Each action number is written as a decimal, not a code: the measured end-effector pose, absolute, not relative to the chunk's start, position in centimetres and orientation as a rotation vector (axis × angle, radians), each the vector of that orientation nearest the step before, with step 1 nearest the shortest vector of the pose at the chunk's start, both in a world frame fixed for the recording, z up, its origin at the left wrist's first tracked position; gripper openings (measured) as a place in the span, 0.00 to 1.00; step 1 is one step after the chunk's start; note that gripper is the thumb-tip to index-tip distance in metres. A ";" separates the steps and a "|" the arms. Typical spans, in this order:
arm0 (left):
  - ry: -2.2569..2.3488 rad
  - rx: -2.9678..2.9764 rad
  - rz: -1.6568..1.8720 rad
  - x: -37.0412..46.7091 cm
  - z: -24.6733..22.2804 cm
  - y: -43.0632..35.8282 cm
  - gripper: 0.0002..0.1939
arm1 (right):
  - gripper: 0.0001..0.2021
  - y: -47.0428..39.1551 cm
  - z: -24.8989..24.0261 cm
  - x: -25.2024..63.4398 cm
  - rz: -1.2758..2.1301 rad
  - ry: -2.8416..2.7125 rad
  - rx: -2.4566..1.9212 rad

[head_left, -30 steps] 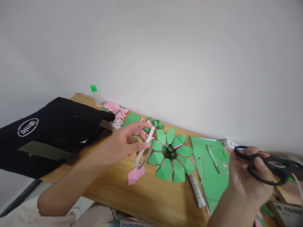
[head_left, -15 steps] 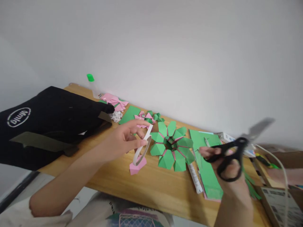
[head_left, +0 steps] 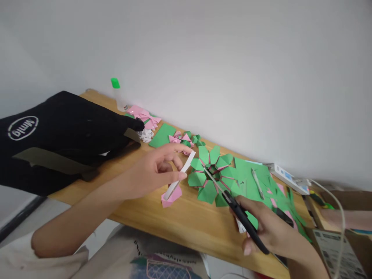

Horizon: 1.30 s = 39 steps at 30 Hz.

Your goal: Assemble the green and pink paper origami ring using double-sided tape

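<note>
A thin white ring, which looks like a roll of double-sided tape (head_left: 188,161), is pinched edge-on between the thumb and fingers of my left hand (head_left: 159,168). Beneath it a folded pink paper piece (head_left: 176,194) lies on the table. My right hand (head_left: 271,228) grips black-handled scissors (head_left: 241,215), their blades pointing up and left across a round green-and-pink folded paper form (head_left: 207,193). The blade tips are apart from the tape. A white tube (head_left: 240,226) is mostly hidden behind the scissors and right hand.
A black bag (head_left: 72,135) covers the left of the wooden table (head_left: 186,219). Along the wall stand a green-capped glue bottle (head_left: 118,97), pink folded papers (head_left: 143,116) and a white power strip (head_left: 287,178). Green sheets (head_left: 247,174) bear a craft knife (head_left: 257,184). Another person's arm (head_left: 334,219) shows far right.
My right hand has swung the scissors from the right, blades pointing away, to over the green form with blades pointing left. The tape in my left hand has turned more edge-on.
</note>
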<state>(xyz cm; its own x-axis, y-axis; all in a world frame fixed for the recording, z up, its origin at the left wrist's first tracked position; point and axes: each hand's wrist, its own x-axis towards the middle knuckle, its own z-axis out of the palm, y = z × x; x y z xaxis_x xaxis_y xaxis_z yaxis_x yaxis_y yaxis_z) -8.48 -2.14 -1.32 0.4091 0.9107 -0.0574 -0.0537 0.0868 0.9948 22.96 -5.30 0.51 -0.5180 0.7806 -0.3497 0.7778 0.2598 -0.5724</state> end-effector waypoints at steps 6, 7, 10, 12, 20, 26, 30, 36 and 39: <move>0.869 1.295 0.878 -8.8 -1.5 -2.1 0.23 | 0.35 -5.5 1.2 22.8 1.051 -2.550 -1.527; 0.876 1.305 0.876 -8.8 -1.6 -2.1 0.23 | 0.34 -5.6 1.4 22.8 1.018 -2.549 -1.511; 0.904 1.354 0.866 -8.9 -1.4 -2.1 0.23 | 0.23 -5.7 2.0 22.8 0.926 -2.565 -1.585; 0.920 1.385 0.860 -8.9 -1.3 -2.1 0.22 | 0.14 -5.7 2.4 22.4 0.904 -2.588 -1.688; 0.971 1.469 0.811 -8.9 -0.9 -2.4 0.21 | 0.15 -5.1 3.2 21.2 0.997 -2.591 -1.663; 0.939 1.476 0.768 -8.8 -0.9 -2.7 0.21 | 0.17 -4.8 3.3 21.5 1.052 -2.593 -1.604; 0.863 1.407 0.760 -8.6 -0.9 -2.8 0.20 | 0.19 -4.6 3.4 21.5 1.066 -2.636 -1.538; 0.768 1.298 0.761 -8.4 -1.7 -2.6 0.09 | 0.19 -5.3 3.6 20.8 0.930 -2.671 -1.559; 0.705 1.259 0.781 -8.6 -2.0 -3.1 0.08 | 0.18 -5.5 3.1 20.7 0.729 -2.679 -1.646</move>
<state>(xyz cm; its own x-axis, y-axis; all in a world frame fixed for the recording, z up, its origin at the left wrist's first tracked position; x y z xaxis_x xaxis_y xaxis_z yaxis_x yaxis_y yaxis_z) -8.57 -3.07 -1.97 0.5602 0.8275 -0.0381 -0.1223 0.1281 0.9842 20.71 -5.50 3.12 -0.4771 0.8255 -0.3016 0.8644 0.3789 -0.3304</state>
